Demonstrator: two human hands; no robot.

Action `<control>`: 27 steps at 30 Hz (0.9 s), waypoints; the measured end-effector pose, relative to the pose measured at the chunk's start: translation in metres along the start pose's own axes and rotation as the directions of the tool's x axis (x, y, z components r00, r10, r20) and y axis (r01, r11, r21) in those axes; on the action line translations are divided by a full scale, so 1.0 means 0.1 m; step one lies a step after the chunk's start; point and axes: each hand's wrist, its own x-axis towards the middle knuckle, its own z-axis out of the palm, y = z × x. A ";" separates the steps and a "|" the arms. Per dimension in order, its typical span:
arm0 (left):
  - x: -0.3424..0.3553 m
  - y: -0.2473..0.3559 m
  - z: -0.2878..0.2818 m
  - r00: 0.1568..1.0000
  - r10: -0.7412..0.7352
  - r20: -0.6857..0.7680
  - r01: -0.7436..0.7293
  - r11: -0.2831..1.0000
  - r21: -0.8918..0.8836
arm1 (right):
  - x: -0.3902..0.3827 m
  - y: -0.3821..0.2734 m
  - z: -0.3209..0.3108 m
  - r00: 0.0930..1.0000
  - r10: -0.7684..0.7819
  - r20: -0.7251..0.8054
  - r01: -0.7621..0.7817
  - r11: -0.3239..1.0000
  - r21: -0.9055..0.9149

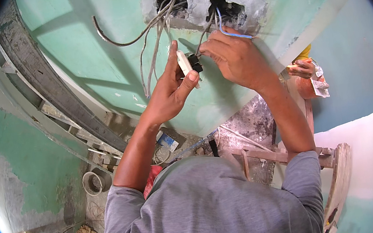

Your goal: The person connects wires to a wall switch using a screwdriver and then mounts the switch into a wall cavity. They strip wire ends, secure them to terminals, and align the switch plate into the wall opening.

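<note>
My left hand (178, 87) grips a white switch or socket unit (184, 63) with a black back, held upright between thumb and fingers. Just to its right, my right hand (235, 59) has its fingers pinched on a dark grey wire (200, 41) at the unit's back. Above are two ragged wall holes (172, 1) (228, 11) with cables coming out. Several loose grey cables (124, 43) hang left of and behind my left hand; a blue wire (237, 35) with a bare tip runs over my right fingers.
Another person's hand (301, 70) holds something beside a white packet (319, 82) at right. A wooden ladder or trestle (342, 167) stands below right. A curved metal beam (42, 78) runs down the left. A bucket (93, 183), cables and debris lie on the floor.
</note>
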 end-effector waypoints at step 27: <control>0.01 0.04 -0.02 0.991 -0.134 0.027 0.137 0.982 -0.130 | -0.30 -0.12 0.13 0.786 0.392 0.477 -0.051 -0.729 0.683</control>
